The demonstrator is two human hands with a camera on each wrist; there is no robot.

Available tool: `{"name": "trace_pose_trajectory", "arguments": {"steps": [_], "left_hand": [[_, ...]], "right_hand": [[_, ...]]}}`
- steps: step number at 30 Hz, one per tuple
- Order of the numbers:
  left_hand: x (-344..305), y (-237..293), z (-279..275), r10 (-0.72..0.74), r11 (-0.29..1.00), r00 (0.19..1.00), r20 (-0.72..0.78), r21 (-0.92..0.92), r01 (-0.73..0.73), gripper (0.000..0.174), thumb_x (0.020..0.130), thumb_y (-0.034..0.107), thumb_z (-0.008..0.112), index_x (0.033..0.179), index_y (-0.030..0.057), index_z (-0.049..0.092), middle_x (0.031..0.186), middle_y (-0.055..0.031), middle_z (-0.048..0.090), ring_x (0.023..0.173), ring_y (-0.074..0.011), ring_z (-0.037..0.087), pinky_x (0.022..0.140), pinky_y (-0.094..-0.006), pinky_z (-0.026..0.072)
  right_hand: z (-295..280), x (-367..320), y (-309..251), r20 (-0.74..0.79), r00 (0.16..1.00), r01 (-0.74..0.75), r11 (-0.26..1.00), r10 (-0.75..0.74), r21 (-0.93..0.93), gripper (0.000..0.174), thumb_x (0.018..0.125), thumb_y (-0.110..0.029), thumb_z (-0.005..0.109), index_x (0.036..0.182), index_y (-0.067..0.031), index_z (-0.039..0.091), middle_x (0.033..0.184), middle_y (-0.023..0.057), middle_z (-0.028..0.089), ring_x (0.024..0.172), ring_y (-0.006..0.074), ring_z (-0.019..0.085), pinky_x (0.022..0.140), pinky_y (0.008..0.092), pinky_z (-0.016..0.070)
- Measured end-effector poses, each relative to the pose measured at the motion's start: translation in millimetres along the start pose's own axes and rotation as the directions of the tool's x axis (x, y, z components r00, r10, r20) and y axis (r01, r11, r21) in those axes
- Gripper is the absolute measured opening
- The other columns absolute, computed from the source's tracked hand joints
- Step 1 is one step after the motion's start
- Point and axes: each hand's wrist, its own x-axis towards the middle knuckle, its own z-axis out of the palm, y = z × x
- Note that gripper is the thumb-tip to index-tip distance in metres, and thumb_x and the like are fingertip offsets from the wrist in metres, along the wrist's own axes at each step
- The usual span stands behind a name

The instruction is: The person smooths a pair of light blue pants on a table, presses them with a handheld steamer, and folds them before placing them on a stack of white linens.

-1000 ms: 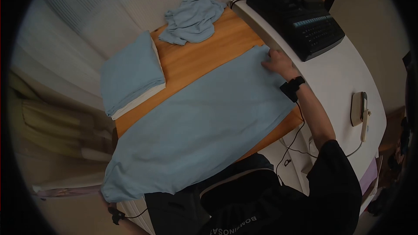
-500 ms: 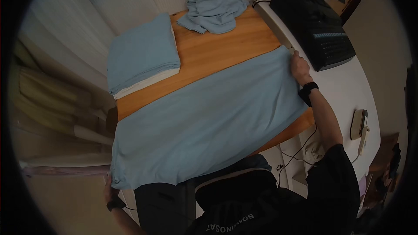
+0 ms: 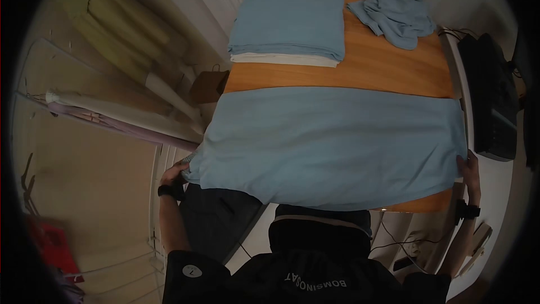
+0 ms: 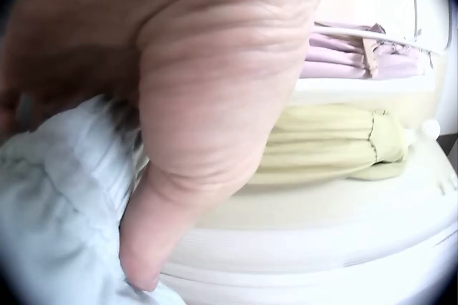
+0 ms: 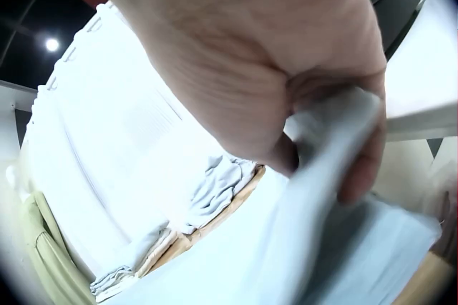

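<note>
My left hand pinches the near-left corner of the sheet, and my right hand pinches the near-right. The sheet lies spread flat across the table. Beyond it sit a folded stack and a crumpled cloth. A black machine stands beside my right hand.

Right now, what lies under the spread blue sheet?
The wooden table, bare beyond the blue sheet at the far edge and near right corner. Whatever else lies beneath is covered. The left hand and right hand grip its two ends.
</note>
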Motion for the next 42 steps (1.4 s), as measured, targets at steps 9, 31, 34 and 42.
{"name": "trace_pose_trajectory", "arguments": {"steps": [9, 31, 34, 42], "left_hand": [[-64.6, 67.4, -35.2, 0.214, 0.975, 0.973, -0.085, 0.081, -0.208, 0.083, 0.084, 0.037, 0.083, 0.145, -0.0058, 0.045, 0.135, -0.0140, 0.062, 0.120, -0.0268, 0.062, 0.104, -0.0387, 0.0479], [-120.2, 122.8, -22.6, 0.266, 0.916, 0.962, -0.057, 0.327, -0.233, 0.065, 0.089, 0.017, 0.076, 0.144, -0.0048, 0.048, 0.130, -0.0130, 0.064, 0.116, -0.0238, 0.063, 0.105, -0.0363, 0.0469], [-94.0, 119.5, -49.7, 0.323, 0.939, 0.937, -0.132, 0.169, -0.300, 0.069, 0.087, 0.016, 0.076, 0.145, -0.0054, 0.045, 0.132, -0.0139, 0.063, 0.116, -0.0256, 0.062, 0.107, -0.0372, 0.0438], [-144.6, 165.1, -22.4, 0.646, 0.758, 0.564, -0.515, 0.522, -0.391, 0.063, 0.078, 0.015, 0.074, 0.134, -0.0080, 0.057, 0.120, -0.0137, 0.068, 0.111, -0.0244, 0.063, 0.100, -0.0340, 0.0446]], "right_hand": [[-17.3, 20.5, 160.0, -0.253, 0.949, 0.014, 0.832, -0.185, -0.555, 0.031, 0.102, -0.020, 0.052, 0.117, 0.0070, 0.057, 0.078, 0.0192, 0.067, 0.063, 0.0326, 0.066, 0.059, 0.0464, 0.0534], [7.3, -7.6, 166.4, 0.073, 0.827, 0.231, 0.218, -0.557, -0.948, 0.039, 0.103, -0.016, 0.050, 0.140, -0.0021, 0.052, 0.113, 0.0298, 0.067, 0.103, 0.0415, 0.068, 0.090, 0.0475, 0.0562], [28.0, -6.3, 96.6, -0.185, 0.977, -0.076, 0.634, -0.108, -0.769, 0.045, 0.102, -0.017, 0.052, 0.145, -0.0030, 0.048, 0.127, 0.0294, 0.062, 0.115, 0.0417, 0.064, 0.095, 0.0471, 0.0550], [81.9, -32.6, -32.1, -0.335, 0.935, -0.329, 0.633, 0.116, -0.701, 0.054, 0.098, -0.015, 0.058, 0.149, -0.0043, 0.043, 0.143, 0.0222, 0.053, 0.135, 0.0390, 0.049, 0.103, 0.0492, 0.0509]]}}
